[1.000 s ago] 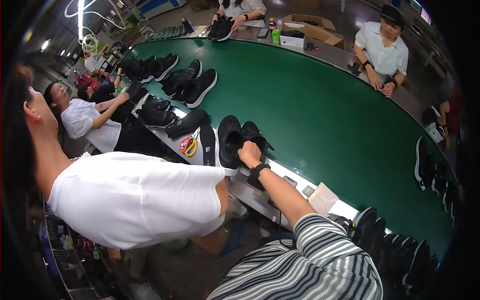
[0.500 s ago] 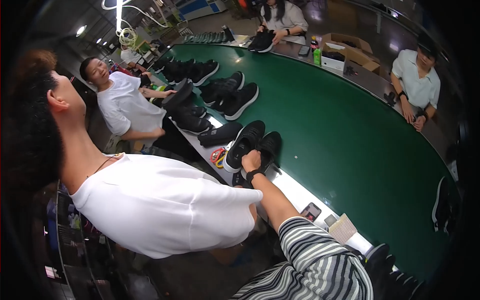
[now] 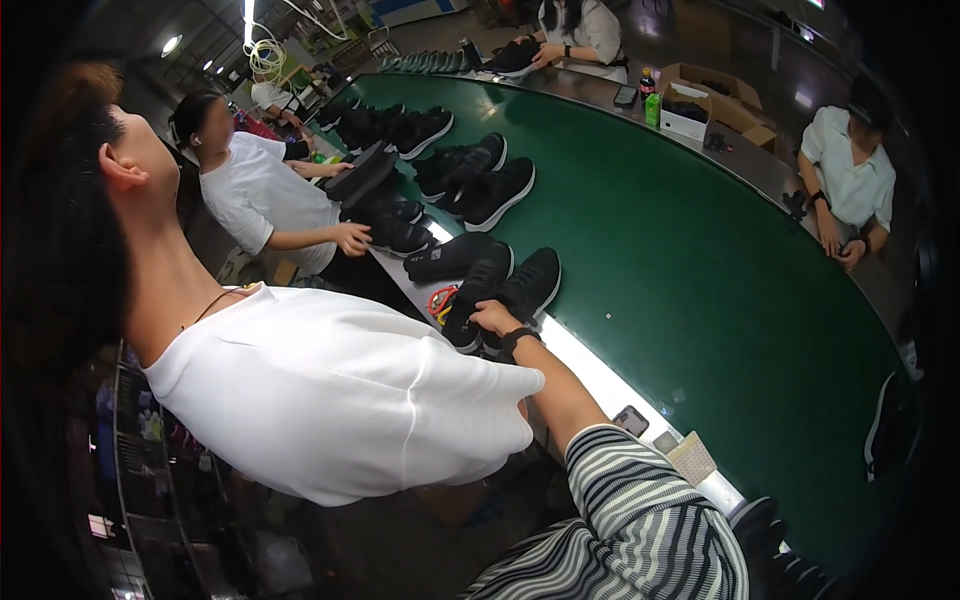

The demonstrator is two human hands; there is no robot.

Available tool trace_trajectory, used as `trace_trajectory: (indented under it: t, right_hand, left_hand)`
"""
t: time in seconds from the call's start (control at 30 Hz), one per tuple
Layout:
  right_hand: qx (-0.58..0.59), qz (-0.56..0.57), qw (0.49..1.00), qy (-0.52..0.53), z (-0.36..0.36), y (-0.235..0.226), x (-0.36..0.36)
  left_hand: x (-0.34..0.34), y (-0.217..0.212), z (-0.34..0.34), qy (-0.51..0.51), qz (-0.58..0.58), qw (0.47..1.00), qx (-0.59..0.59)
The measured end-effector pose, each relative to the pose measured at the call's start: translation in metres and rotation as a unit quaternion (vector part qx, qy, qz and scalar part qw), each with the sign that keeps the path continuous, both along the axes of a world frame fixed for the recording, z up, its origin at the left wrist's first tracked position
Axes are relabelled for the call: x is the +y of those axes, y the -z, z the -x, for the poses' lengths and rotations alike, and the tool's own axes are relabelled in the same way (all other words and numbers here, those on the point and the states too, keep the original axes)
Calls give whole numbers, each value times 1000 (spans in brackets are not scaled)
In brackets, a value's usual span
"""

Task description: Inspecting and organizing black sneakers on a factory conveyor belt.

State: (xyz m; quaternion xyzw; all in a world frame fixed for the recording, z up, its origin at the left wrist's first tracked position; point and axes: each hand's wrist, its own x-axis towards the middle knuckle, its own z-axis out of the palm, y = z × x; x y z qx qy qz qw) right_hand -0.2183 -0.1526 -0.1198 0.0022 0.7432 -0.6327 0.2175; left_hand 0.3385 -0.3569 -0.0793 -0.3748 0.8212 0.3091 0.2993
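Pair of black shoes [image 3: 533, 287]: directly under and beyond the fingers [image 3: 480, 314], side by side, toes away, heels nearest; heel end over the pale strip of the table [image 3: 640, 382], toes over its green surface [image 3: 640, 240]. Whether they rest or are slightly lifted: cannot tell.

Left hand [image 3: 497, 320]: fingers clenched at the heel collars; whether on one shoe or both, cannot tell. Dark wristband [image 3: 518, 338] behind. Right hand: out of view.

Change noted: half a second ago the shoe linings faced up, readily seen; now the toes and the right-hand shoe's white sole edge show more. The pair appears to have been turned under the grip; judged as positioning in progress, not a finished release.

Scissors handles [image 3: 438, 298], red and yellow: just left of the fingers, partly covered by the left-hand shoe.

Long black item [image 3: 447, 256]: beyond the fingers, to the left, beside the pair.

Further shoes [image 3: 503, 195]: farther beyond the fingers, on the green surface.

Phone [image 3: 630, 420] and beige pad [image 3: 692, 458]: back from the fingers, to the right, along the near edge.

Co-worker in white T-shirt [image 3: 330, 390]: left of and nearer than the fingers.

Second co-worker's hand [image 3: 352, 238]: well beyond, to the left, near other black shoes [image 3: 400, 236].
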Motion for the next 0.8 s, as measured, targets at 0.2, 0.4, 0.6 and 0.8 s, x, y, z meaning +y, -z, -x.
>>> trace_trajectory:
  t: [0.2,0.4,0.6,0.8]
  right_hand:
    - [-21,105,982,156,-32,7,32]
    - [-55,158,946,279,-77,-5,111]
    - [-24,167,935,311,-139,-48,188]
    - [71,127,955,259,-230,-92,225]
  left_hand:
    - [-6,5,2,21,-12,1000,14]
    - [-14,23,10,63,-44,996,41]
    - [-20,45,28,114,-85,988,64]
    - [-21,91,68,204,-141,967,62]
